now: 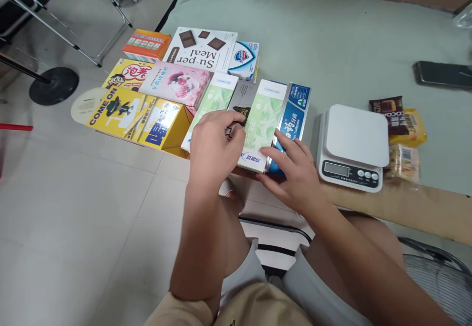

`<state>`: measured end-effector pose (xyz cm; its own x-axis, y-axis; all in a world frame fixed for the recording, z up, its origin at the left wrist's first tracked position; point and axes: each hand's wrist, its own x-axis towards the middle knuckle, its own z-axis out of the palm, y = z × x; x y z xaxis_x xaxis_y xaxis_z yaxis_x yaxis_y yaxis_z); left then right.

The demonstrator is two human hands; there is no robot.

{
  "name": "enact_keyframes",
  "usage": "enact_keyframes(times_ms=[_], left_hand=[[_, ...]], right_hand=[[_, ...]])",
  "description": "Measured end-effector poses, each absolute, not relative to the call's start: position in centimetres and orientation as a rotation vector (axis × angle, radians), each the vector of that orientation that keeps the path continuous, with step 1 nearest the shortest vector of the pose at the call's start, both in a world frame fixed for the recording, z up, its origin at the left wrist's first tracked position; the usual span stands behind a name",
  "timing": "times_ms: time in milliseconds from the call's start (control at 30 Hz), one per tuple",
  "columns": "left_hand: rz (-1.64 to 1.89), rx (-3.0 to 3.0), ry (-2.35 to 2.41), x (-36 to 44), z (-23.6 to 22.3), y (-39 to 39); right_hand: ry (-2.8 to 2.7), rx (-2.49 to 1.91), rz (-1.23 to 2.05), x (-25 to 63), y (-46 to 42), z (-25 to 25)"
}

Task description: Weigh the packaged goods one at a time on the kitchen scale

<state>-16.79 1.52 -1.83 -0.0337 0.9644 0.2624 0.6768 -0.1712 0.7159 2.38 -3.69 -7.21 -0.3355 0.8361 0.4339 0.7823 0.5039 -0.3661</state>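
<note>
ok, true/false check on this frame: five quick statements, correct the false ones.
1. The right hand is at the blue toothpaste box. True.
2. The left hand is on the white scale. False: the left hand is at the grey box.
3. The grey box lies between two green-and-white boxes. True.
4. The scale's platform holds a black phone. False: the phone lies on the table.
</note>
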Motion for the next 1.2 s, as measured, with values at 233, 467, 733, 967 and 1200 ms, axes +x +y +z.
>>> enact_keyframes(times_ms=[233, 467, 733, 967, 1200], left_hand=[[1.087, 1.865, 1.726, -16.4, -1.9, 1.6], [1.232, 1.87, 1.73, -16.3, -1.5, 1.1], [1.591, 2.076, 1.039, -8.9, 0.3, -2.1], [0.851, 1.856, 0.67, 3.0, -1.7, -4.4], [0.487, 1.726, 0.748, 9.3, -3.8, -4.3]], right_hand=[[-2.209, -1.334, 0.109, 2.3, -3.6, -7.4], [-2.158, -1.264, 0.126, 3.4, -4.3, -6.4], [-1.819, -1.188, -0.049, 11.7, -6.1, -4.2], [-1.396, -1.58, 0.03, 20.0, -6.9, -5.1], [-1.079, -1.903, 0.536, 25.7, -7.0, -8.2]])
